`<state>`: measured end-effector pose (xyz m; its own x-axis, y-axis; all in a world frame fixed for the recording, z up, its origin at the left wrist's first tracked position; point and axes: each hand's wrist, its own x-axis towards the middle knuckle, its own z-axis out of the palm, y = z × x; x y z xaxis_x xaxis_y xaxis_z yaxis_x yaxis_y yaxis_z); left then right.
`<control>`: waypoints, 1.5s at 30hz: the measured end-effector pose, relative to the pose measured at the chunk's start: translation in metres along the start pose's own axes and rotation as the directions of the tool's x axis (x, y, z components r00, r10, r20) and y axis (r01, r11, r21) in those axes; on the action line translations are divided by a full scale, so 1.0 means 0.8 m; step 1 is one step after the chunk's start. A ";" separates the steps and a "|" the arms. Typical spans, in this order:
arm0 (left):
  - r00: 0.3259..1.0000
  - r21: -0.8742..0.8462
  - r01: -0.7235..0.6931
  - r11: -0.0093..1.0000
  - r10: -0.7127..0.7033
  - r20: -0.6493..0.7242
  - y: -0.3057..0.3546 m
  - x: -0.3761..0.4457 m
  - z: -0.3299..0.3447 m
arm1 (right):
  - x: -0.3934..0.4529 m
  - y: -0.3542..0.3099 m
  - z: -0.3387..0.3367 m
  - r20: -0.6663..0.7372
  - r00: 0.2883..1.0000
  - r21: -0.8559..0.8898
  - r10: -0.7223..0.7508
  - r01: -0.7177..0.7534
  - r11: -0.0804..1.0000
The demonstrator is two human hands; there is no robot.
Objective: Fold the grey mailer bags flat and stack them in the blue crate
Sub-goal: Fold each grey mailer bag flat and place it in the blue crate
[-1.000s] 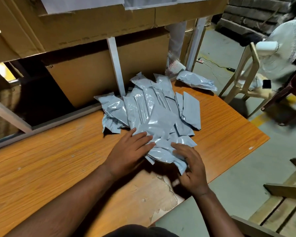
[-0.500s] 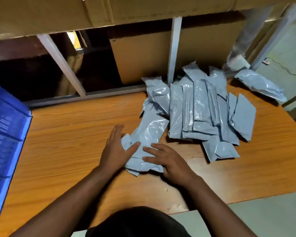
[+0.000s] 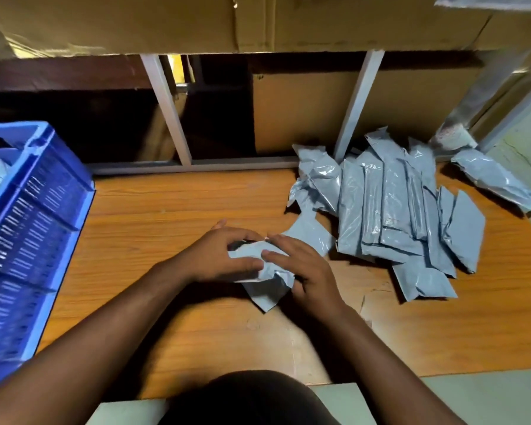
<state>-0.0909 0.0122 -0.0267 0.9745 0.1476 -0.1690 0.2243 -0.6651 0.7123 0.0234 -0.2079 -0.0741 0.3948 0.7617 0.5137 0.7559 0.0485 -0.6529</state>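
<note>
One grey mailer bag (image 3: 269, 288) lies crumpled on the wooden table (image 3: 172, 210) in front of me. My left hand (image 3: 219, 256) grips its left end with curled fingers and thumb. My right hand (image 3: 301, 268) holds its right side, fingers laid over the top. A pile of several grey mailer bags (image 3: 393, 210) sits to the right near the back of the table. The blue crate (image 3: 28, 228) stands at the left edge, with something pale inside it.
Another grey bag (image 3: 491, 179) lies alone at the far right back corner. Cardboard boxes (image 3: 304, 115) and grey metal shelf posts (image 3: 357, 105) rise behind the table. A cardboard shelf overhangs the top of the view. The table's front edge is close to my body.
My view has swung left, so the blue crate shows more. Both hands pulled one bag away from the pile toward me and now bunch it between them.
</note>
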 end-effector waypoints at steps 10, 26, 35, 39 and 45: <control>0.934 -0.174 0.184 0.967 -0.227 -0.277 -0.069 -0.056 -0.031 | 0.008 0.037 0.031 0.460 0.789 -0.564 0.407 -0.094 0.820; 0.903 0.353 0.163 0.921 0.005 -0.429 -0.106 -0.065 0.027 | 0.069 -0.054 0.109 0.060 0.974 -0.425 0.219 -0.174 0.889; 0.923 0.421 0.266 0.867 -0.102 -0.372 -0.147 -0.084 0.052 | 0.044 -0.031 0.191 0.278 0.889 -0.617 0.363 -0.125 0.777; 0.936 0.401 0.235 0.885 -0.095 -0.338 -0.163 -0.085 0.044 | 0.079 -0.029 0.181 0.236 0.914 -0.651 0.331 -0.104 0.752; 0.923 0.480 0.227 0.847 -0.030 -0.384 -0.154 -0.077 0.036 | 0.061 -0.021 0.205 0.273 0.886 -0.555 0.375 -0.173 0.814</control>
<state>-0.1787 0.0638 -0.1238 0.8953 0.4374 0.0844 0.4081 -0.8814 0.2379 -0.0557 -0.0658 -0.1291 0.4904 0.8695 0.0587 0.8365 -0.4508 -0.3115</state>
